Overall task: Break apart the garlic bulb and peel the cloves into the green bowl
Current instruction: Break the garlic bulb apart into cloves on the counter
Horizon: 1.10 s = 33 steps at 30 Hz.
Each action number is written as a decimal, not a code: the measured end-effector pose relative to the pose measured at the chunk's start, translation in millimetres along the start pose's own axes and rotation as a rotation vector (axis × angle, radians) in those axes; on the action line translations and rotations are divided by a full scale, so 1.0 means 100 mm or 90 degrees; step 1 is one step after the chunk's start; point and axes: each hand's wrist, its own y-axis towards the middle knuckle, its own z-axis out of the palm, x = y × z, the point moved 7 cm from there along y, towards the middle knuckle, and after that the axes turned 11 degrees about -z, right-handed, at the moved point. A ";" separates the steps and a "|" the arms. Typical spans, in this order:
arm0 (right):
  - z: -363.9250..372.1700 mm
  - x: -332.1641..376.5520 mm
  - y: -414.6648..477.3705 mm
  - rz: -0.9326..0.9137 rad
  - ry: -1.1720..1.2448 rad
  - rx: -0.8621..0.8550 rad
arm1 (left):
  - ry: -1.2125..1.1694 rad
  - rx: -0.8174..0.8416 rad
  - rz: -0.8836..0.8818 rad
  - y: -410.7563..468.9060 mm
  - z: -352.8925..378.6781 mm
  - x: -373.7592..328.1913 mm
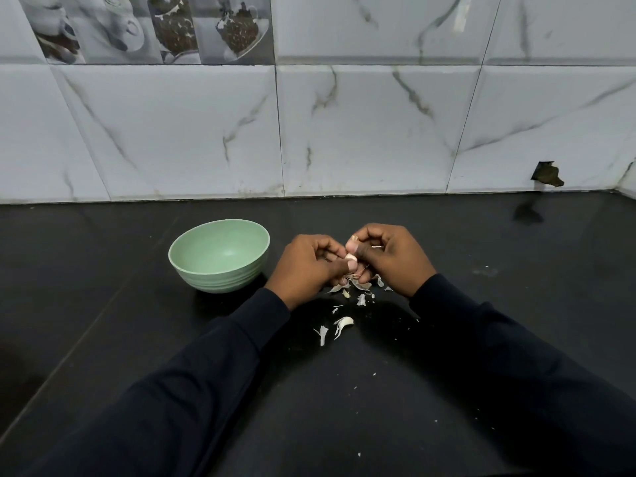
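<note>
The green bowl (220,249) stands on the black counter, left of my hands, and looks empty inside. My left hand (306,266) and my right hand (392,256) meet just right of the bowl, fingers curled. Between their fingertips they pinch a pale garlic piece (351,251); most of it is hidden by the fingers. Whether it is a single clove or part of the bulb I cannot tell. Several white scraps of garlic skin (344,323) lie on the counter below and in front of the hands.
The black counter (481,339) runs back to a white marble-tiled wall (344,132). A chipped hole (547,173) shows in the tile at the right. Small skin flecks are scattered nearer the front edge.
</note>
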 end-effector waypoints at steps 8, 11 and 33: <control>0.02 0.01 -0.02 0.034 0.073 0.073 | -0.053 0.046 -0.014 0.00 -0.04 0.00; 0.02 0.00 -0.02 0.033 0.037 0.062 | -0.025 0.058 -0.005 0.00 0.01 -0.01; 0.02 -0.04 -0.05 0.100 0.159 0.067 | 0.039 -0.030 0.019 0.05 -0.09 0.04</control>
